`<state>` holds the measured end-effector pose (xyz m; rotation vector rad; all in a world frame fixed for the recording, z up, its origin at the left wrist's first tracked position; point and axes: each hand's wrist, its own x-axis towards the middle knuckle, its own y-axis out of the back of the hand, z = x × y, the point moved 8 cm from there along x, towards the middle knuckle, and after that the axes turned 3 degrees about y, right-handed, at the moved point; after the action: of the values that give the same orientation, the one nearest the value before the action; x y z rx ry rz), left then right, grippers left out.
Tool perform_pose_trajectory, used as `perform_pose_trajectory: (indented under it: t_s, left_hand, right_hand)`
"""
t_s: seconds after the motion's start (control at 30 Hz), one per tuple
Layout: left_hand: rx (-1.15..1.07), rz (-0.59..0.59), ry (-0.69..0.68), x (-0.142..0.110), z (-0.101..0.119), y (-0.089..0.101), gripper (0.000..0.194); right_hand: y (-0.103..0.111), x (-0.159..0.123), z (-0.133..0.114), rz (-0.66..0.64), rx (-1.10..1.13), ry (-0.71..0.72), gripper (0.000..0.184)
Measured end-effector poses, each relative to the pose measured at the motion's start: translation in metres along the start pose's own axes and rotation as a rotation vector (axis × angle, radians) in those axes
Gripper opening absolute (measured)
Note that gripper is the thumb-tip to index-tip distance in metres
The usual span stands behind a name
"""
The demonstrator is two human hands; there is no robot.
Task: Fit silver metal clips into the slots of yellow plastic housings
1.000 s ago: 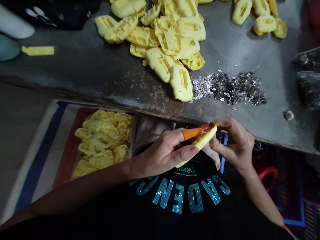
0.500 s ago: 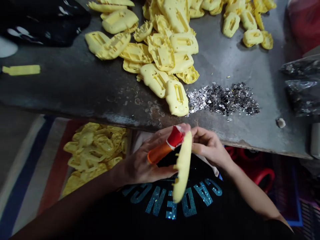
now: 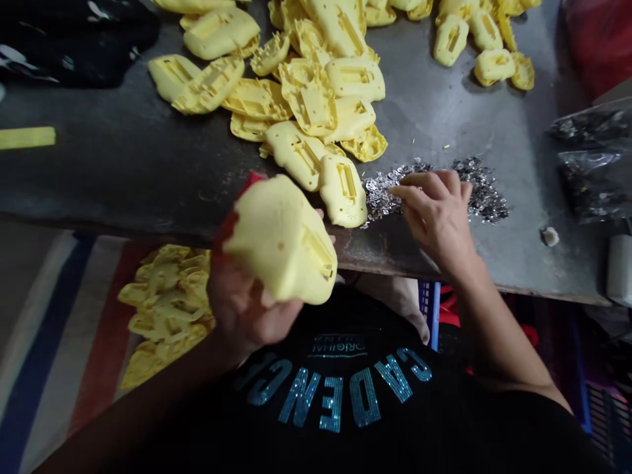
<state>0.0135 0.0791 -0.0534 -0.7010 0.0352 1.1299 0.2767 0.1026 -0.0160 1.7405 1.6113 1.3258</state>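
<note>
My left hand point(image 3: 244, 313) is closed on a yellow plastic shell point(image 3: 269, 230), its smooth outer face and slotted opening turned up towards me. A red thing point(image 3: 254, 178) shows behind the shell's left edge; most of it is hidden. Over a heap of small shiny metal pieces point(image 3: 481, 191) on the table, my right hand point(image 3: 439, 214) bends down with its fingertips drawn together among them. Whether a piece is between those fingertips I cannot make out. Close to its left lies another yellow shell point(image 3: 344, 191), slot upward.
More yellow shells point(image 3: 309, 99) are piled across the dark metal table point(image 3: 162, 171). Below its front edge at left sits a heap of yellow shells point(image 3: 168, 309). Clear bags of dark pieces point(image 3: 592, 181) lie at right, and a black bag point(image 3: 74, 43) at upper left.
My right hand has left the shell and moved up and right to the metal pieces. My left hand has moved left and up, turning the shell from edge-on to outer face up.
</note>
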Motion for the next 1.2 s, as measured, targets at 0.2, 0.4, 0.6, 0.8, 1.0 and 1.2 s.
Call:
perform_pose_trajectory:
  t_s: [0.2,0.4,0.6,0.8,1.0,1.2]
  left_hand:
    - [-0.067,0.02,-0.136,0.007,-0.015,-0.023,0.07]
    - [-0.144,-0.19,0.063,0.015,-0.043,-0.022,0.091]
    - [-0.159,-0.22,0.133,0.018,-0.055,-0.029,0.089]
    - [-0.141,-0.247,0.119,0.016,-0.058,-0.026,0.077]
    - [-0.17,-0.299,0.109,0.015,-0.058,-0.024,0.079]
    - [-0.313,-0.453,0.293,0.011,-0.07,-0.037,0.088]
  right_hand:
    - [-0.019,-0.018,0.006,-0.075,-0.257,0.186,0.031]
    - [0.029,-0.072,0.007,0.061,-0.143,0.138,0.024]
    - [0.025,-0.083,0.014,0.137,-0.194,0.07,0.009]
    - [-0.009,-0.059,-0.011,0.037,-0.353,0.148,0.011]
    - [-0.019,-0.036,-0.023,-0.089,-0.553,0.219,0.026]
    - [0.005,-0.032,-0.029,0.007,-0.094,0.14,0.016]
